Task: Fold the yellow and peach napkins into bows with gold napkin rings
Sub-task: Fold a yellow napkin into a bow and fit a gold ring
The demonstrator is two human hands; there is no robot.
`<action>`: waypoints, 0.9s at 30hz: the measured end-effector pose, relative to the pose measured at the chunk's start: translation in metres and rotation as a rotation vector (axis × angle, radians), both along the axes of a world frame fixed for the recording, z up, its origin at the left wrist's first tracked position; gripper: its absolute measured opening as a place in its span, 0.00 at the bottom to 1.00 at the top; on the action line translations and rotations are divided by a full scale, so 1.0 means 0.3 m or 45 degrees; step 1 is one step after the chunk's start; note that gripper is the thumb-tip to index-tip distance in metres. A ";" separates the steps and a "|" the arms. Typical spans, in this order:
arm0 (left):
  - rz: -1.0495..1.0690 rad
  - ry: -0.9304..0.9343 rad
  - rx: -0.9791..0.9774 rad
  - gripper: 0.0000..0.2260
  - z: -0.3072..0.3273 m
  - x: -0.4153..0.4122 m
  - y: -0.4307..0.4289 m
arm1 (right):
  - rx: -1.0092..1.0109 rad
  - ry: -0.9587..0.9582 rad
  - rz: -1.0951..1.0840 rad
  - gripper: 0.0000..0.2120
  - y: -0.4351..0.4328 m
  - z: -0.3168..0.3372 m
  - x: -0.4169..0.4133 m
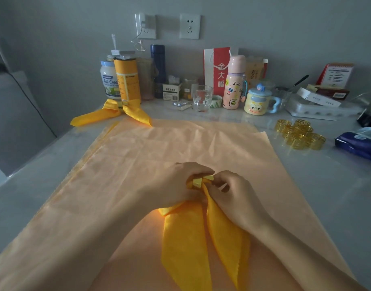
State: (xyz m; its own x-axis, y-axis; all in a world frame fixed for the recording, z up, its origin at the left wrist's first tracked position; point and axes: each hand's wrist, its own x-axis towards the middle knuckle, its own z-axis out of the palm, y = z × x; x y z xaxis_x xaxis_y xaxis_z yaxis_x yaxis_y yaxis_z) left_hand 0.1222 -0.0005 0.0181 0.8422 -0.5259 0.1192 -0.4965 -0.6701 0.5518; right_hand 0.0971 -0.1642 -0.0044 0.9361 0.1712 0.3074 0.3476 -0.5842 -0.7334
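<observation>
The yellow napkin [184,238] lies on the near middle of the peach napkin [159,148], with the left hand [174,183] and right hand [235,194] both pinching its gold napkin ring [198,182]. A finished bow [117,113] sits at the peach napkin's far-left corner, and spare rings [298,134] lie off its right edge.

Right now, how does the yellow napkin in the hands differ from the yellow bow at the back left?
The near yellow napkin is gripped by the left hand and right hand at its gold ring; the far yellow bow lies untouched by the yellow canister. The near napkin's tails run close together; the far bow's splay wide. Both are yellow with gold rings.
</observation>
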 end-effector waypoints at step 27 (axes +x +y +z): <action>0.135 0.217 0.300 0.31 0.044 0.005 0.047 | 0.260 0.421 0.004 0.06 -0.084 0.025 0.080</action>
